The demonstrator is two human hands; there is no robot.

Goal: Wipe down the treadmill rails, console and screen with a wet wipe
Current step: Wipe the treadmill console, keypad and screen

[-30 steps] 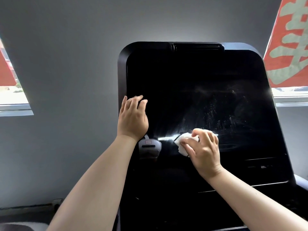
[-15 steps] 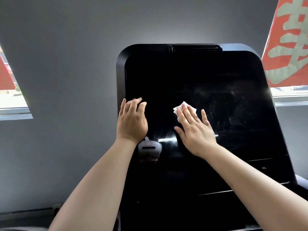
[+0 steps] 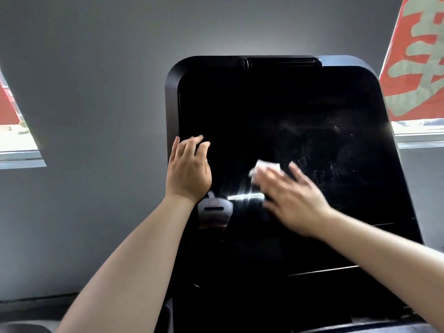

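A: Head view, entry one. Where is your left hand (image 3: 188, 173)?

B: You have it resting on the left part of the dark screen (image 3: 276, 140), just inside the black frame. The fingers are straight and relaxed, tips on the glass, holding nothing.

A: And your right hand (image 3: 292, 197)?

B: It lies flat against the lower middle of the screen, fingers spread and extended, pointing up and to the left. It is motion-blurred. The white wet wipe (image 3: 265, 168) is pressed under your fingertips; a crumpled edge of it shows above and to the left of them.

A: Screen condition?

B: You can see pale specks and smears on the right half of the glass, to the right of the wipe. A bright streak of reflected light sits between your two hands, just below wipe level. A white headset appears as a reflection (image 3: 214, 207) under your left wrist.

A: Surroundings, same view?

B: Grey wall (image 3: 96, 92) behind the console. Window (image 3: 16, 131) at far left, and a red banner (image 3: 418, 63) with pale characters at upper right.
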